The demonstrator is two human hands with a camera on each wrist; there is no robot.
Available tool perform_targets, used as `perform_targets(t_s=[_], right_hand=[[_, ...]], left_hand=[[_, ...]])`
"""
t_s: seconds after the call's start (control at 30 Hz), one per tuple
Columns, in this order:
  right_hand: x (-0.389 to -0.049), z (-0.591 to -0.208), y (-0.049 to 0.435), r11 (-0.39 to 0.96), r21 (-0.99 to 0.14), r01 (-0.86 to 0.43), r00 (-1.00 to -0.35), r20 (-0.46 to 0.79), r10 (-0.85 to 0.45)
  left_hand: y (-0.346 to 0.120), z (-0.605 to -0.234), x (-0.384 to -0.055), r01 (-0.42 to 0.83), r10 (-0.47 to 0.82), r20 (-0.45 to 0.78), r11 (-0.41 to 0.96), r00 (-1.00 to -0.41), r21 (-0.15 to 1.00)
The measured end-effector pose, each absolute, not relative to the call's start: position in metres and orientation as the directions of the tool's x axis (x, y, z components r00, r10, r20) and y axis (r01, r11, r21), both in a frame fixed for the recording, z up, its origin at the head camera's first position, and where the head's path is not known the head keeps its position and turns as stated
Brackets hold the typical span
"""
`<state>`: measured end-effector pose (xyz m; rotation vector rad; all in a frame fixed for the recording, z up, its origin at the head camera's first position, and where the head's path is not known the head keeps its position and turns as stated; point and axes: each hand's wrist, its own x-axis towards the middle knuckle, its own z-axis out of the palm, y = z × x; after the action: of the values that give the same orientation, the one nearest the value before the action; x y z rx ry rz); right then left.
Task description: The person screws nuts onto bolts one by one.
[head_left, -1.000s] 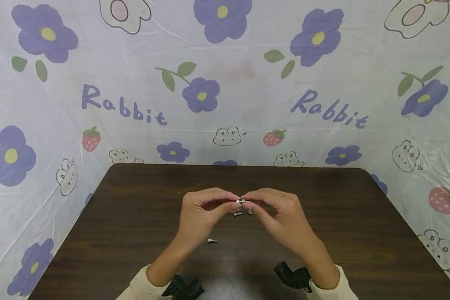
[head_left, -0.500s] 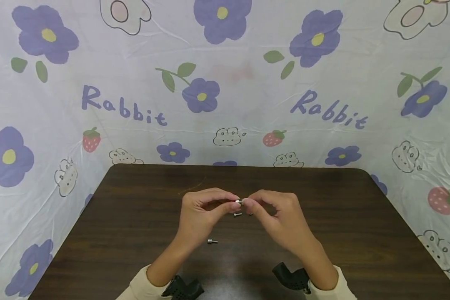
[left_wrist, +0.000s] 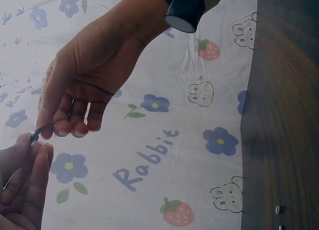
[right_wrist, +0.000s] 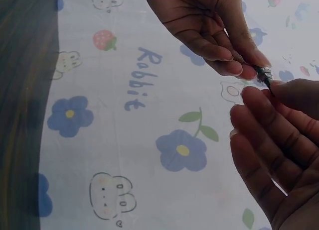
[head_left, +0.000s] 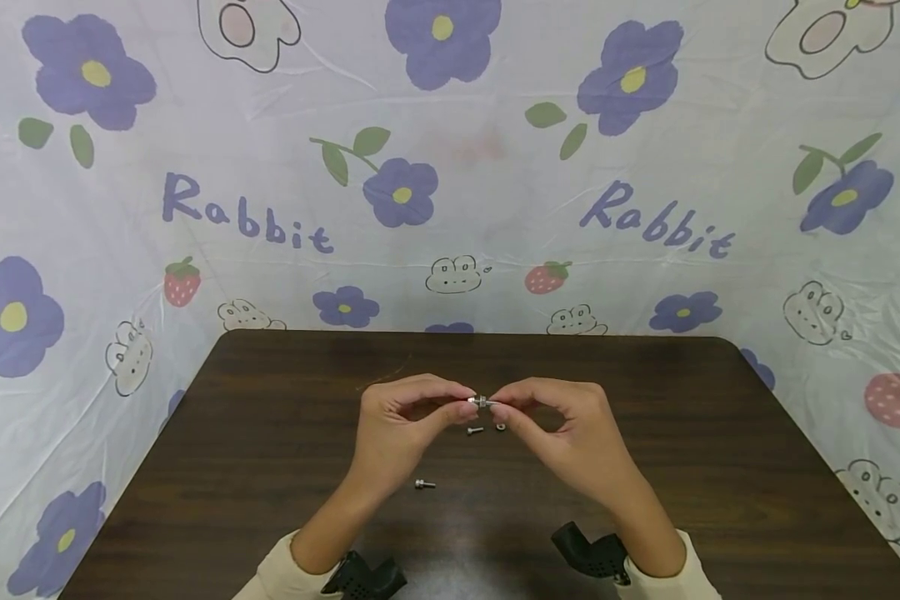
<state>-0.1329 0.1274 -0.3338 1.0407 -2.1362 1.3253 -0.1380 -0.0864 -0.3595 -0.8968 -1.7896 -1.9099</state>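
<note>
Above the middle of the table a small silver screw (head_left: pixel 482 402) is held level, with a wider, nut-like ring partway along it. My left hand (head_left: pixel 405 421) pinches its left end between thumb and fingertips. Thumb and index finger of my right hand (head_left: pixel 566 421) pinch the thin right end. In the right wrist view the screw (right_wrist: pixel 264 74) spans the gap between both hands, its thin end at the right thumb. The left wrist view also has the screw (left_wrist: pixel 34 136), small and dark. Fingertips hide both of its ends.
On the dark wooden table (head_left: pixel 270 467) lie a short screw (head_left: pixel 476 431) and a nut (head_left: pixel 501 427), just below the hands. Another screw (head_left: pixel 425 484) lies nearer the front. A patterned cloth (head_left: pixel 480 208) hangs behind and at both sides.
My right fingers closed in over the ring half a second ago; now they are back to the right, baring it again. The left hand has barely shifted left.
</note>
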Motion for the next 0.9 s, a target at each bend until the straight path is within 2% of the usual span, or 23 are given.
perform_targets(t_s=[0.23,0.6,0.9], right_hand=[[-0.1331,-0.3355,0.127,0.226,-0.568,-0.791,-0.61,0.707,-0.359],[-0.1331,-0.3395,0.1249,0.17,-0.57,-0.803,-0.587,0.711,-0.388],[-0.1336,-0.3391,0.1238,0.174,-0.557,-0.812,-0.577,0.72,-0.385]], left_hand=[[-0.0874,-0.3595,-0.1375,0.644,0.172,0.653,-0.112,-0.737,0.757],[-0.0872,-0.3597,-0.1382,0.69,0.233,0.709,-0.17,-0.665,0.704],[-0.0875,-0.3593,-0.1364,0.667,0.226,0.67,-0.101,-0.707,0.738]])
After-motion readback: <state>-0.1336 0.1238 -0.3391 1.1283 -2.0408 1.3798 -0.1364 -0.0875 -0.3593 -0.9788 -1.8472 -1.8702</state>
